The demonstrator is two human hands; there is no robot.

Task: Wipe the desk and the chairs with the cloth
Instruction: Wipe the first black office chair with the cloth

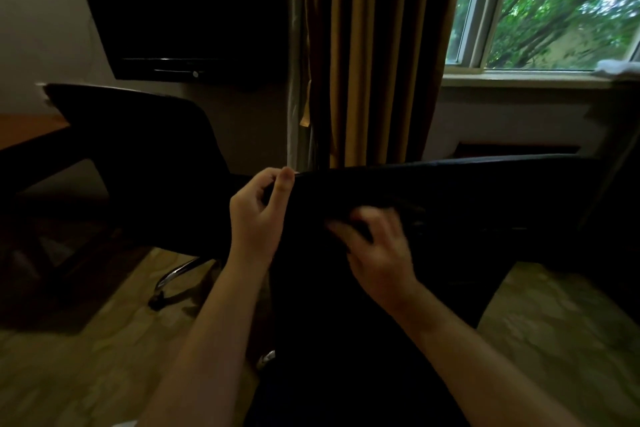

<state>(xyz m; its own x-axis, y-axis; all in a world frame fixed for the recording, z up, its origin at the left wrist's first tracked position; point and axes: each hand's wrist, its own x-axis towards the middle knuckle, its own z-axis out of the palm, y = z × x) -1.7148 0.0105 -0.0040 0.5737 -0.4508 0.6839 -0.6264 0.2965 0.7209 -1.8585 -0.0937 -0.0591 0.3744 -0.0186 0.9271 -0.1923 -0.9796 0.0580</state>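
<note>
A black chair's backrest (485,191) fills the middle and right of the head view. My left hand (258,215) grips its top left corner, thumb on the near face and fingers curled over the edge. My right hand (379,246) is blurred and lies on the near face of the backrest, with fingers curled on a dark cloth (408,215) that is hard to tell from the chair. A second black chair (138,149) stands further left, beside the wooden desk (24,136), of which only a corner shows.
A dark television (180,11) hangs on the wall above the second chair. Striped curtains (374,46) hang behind, beside a window (554,4) with a white object (620,66) on its sill. The second chair's chrome wheeled base (173,277) stands on the patterned floor.
</note>
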